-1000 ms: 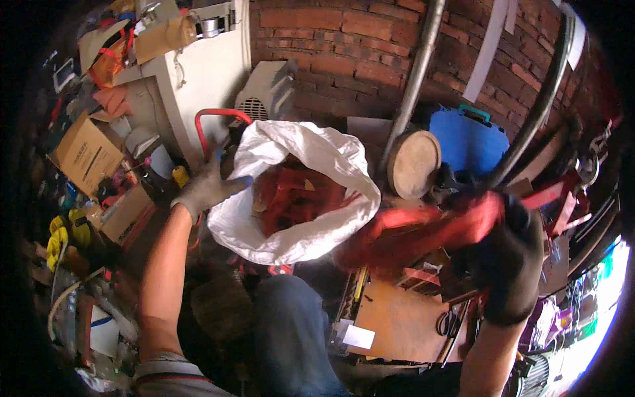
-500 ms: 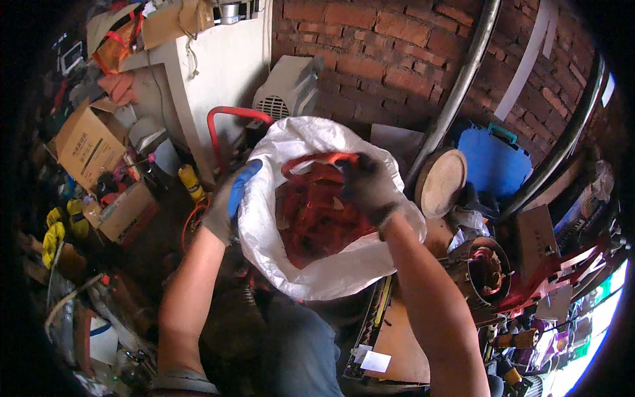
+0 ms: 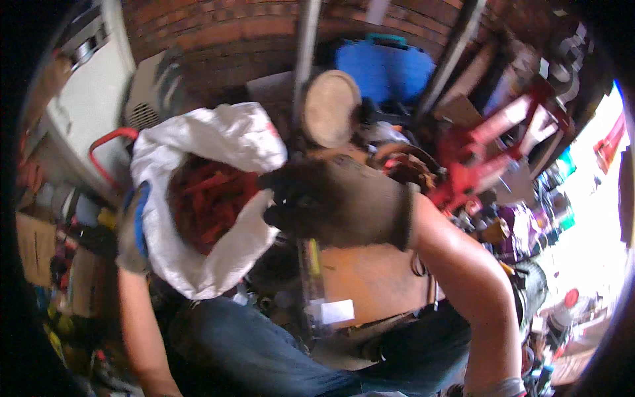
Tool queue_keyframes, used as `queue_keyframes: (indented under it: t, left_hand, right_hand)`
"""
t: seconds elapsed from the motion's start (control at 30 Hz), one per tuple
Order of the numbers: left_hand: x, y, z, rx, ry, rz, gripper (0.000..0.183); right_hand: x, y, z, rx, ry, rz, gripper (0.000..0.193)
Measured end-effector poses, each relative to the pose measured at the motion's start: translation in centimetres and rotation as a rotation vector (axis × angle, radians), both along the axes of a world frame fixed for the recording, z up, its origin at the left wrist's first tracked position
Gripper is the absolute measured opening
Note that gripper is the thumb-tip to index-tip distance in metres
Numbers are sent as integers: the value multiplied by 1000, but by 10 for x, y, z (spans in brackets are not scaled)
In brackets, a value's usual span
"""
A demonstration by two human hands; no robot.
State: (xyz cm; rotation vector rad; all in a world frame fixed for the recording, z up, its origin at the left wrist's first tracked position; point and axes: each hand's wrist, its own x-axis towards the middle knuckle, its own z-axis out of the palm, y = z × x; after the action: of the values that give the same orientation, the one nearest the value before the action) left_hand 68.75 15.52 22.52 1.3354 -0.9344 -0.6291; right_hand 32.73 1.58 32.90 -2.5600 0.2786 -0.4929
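The person stands over a white woven sack [image 3: 218,198], mouth open and sagging toward the knees, and it is already well filled with a tangle of red material [image 3: 208,198] that looks like strapping or netting, though the blur keeps me from saying which. The left hand [image 3: 132,231], in a grey glove with a blue patch, is closed on the sack's near-left rim and holds the mouth open. The right hand [image 3: 331,202], in a dark grey glove, hangs just at the sack's right edge with the back of the glove turned up toward the camera; its fingers curl toward the opening, but whether they grip anything underneath I cannot tell, since the palm is hidden and the hand is smeared by motion. To my eye this is the filling step: the red stuff sits inside the sack, and the right hand is at the mouth either letting go or about to go for more. The next move, I judge, calls for the left hand to keep the rim taut and high so that nothing spills. Behind the sack runs a brick wall [image 3: 218,33], with a round wooden disc [image 3: 329,107] and a blue container [image 3: 387,69] beside it, and a red metal frame [image 3: 493,152] off to the right.
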Motion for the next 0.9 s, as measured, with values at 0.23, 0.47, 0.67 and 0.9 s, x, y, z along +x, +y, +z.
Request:
queue_keyframes:
  t: [0.23,0.47,0.67,0.9]
  left_hand:
    - [-24,29,19,131,-340,134,61]
    - [-131,29,71,76,-1109,287,56]
    - [-303,-10,63,104,-1157,-799,65]
    - [-480,-81,-45,-62,-1187,-1389,61]
  right_hand:
    - [-247,37,25,322,89,-396,40]
    - [-442,9,-38,509,-554,-1028,35]
    - [-523,-25,-145,97,-338,-1694,78]
    - [-501,-54,-177,231,66,-1634,82]
